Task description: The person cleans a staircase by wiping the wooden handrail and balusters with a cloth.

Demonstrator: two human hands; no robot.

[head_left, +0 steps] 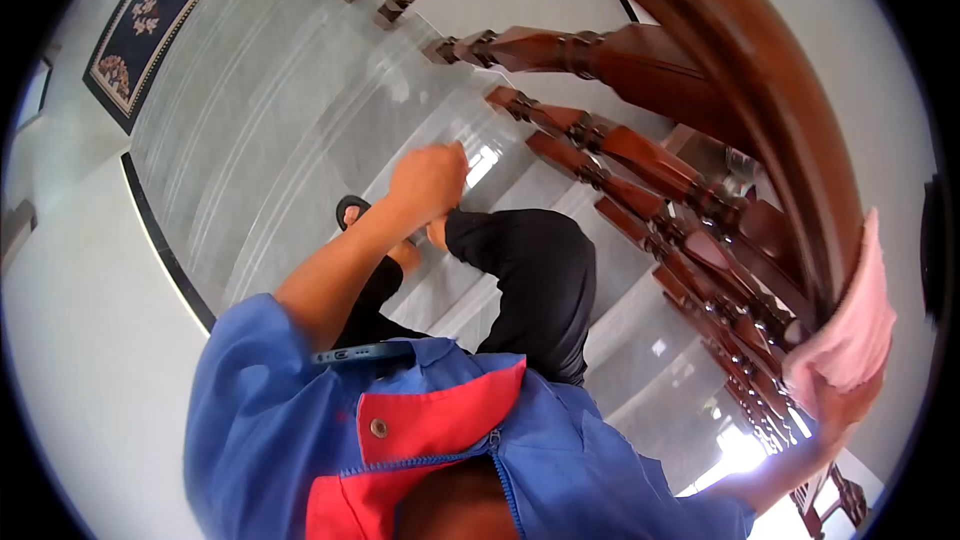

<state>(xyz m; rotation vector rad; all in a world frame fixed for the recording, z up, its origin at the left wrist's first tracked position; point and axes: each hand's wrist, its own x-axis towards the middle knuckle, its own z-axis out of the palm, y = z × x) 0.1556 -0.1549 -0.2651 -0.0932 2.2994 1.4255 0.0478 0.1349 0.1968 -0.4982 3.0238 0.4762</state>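
Note:
A pink cloth (850,340) is draped round the lower end of the dark wooden handrail (790,70) at the right. Under the cloth, my right hand (845,402) is wrapped against the rail, its fingers largely hidden. My left hand (430,180) hangs in the air over the stairs, curled into a fist, with nothing showing in it. It touches neither the rail nor the balusters.
Turned wooden balusters (640,155) line the right side of the grey stone steps (290,90). A dark patterned mat (145,30) lies at the upper left. A phone (365,353) sticks out of the blue jacket's pocket. A white wall (90,270) borders the left.

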